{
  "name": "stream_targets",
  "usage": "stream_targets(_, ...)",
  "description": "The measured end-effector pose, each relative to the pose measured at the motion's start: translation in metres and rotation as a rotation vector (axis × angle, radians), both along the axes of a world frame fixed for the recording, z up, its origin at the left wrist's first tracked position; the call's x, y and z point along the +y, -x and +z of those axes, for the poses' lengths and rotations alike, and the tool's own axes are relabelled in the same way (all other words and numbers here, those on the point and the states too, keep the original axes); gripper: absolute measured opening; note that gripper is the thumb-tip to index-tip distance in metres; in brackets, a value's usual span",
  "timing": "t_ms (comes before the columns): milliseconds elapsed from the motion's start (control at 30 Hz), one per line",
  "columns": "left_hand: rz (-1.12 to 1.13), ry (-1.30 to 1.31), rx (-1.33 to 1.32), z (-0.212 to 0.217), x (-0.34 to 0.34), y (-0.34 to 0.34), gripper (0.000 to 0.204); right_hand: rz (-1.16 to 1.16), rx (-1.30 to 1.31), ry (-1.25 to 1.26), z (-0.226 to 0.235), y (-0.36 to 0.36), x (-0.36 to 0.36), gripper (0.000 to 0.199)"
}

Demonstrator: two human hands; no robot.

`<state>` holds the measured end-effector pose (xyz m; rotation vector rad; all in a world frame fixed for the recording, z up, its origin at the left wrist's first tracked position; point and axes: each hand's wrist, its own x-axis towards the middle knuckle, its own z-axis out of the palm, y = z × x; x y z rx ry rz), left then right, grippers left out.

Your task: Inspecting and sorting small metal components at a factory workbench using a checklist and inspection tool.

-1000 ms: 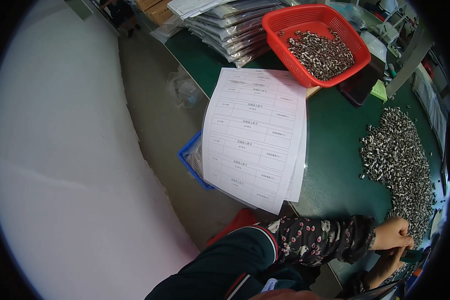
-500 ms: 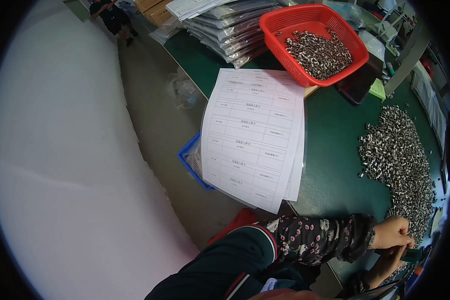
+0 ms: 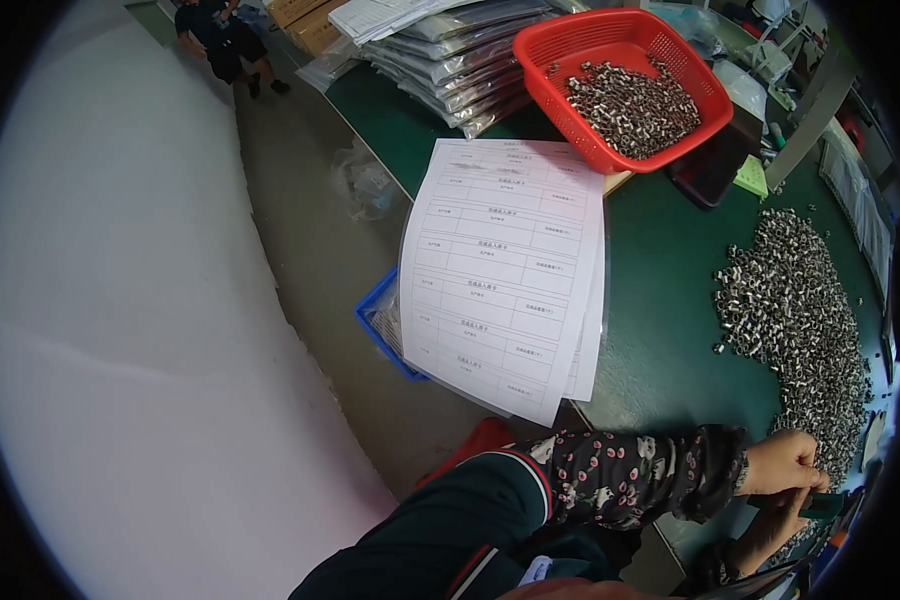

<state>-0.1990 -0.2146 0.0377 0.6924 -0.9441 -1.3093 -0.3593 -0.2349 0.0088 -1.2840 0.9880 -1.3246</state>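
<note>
My left hand point(image 3: 785, 462), in a flowered sleeve, is curled at the near end of a long pile of small shiny metal cylinders point(image 3: 795, 310) on the green table point(image 3: 670, 300). What its fingertips pinch is too small to make out. Just below it, my right hand point(image 3: 770, 530) reaches up from the picture's edge, its fingers against a small dark green object point(image 3: 822, 505) between the two hands. Much of the right hand is hidden by the rim.
A stack of printed paper forms point(image 3: 505, 280) overhangs the table's left edge. A red basket point(image 3: 570, 40) of metal parts sits at the back, next to stacked dark plastic bags point(image 3: 450, 50) and a black box point(image 3: 710, 165). A blue crate point(image 3: 375, 325) stands on the floor. Another person point(image 3: 220, 45) stands far off.
</note>
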Motion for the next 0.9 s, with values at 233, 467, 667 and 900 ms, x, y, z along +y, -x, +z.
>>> stream_targets(233, -0.044, -0.020, -0.030, 0.003, 0.002, -0.003, 0.019, 0.147, -0.054, 0.031, 0.003, -0.003, 0.000, 0.023)
stream_targets(467, -0.037, -0.003, -0.035, 0.004, 0.003, -0.005, 0.018, 0.036, -0.033, -0.007, 0.006, -0.007, 0.005, 0.022)
stream_targets(667, -0.029, -0.005, -0.035, 0.004, 0.002, -0.004, 0.019, 0.205, -0.017, 0.044, 0.010, -0.012, 0.007, 0.021)
stream_targets(900, -0.072, -0.020, -0.007, 0.010, 0.005, -0.011, 0.024, 0.085, -0.025, 0.025, 0.015, -0.021, 0.012, 0.027)
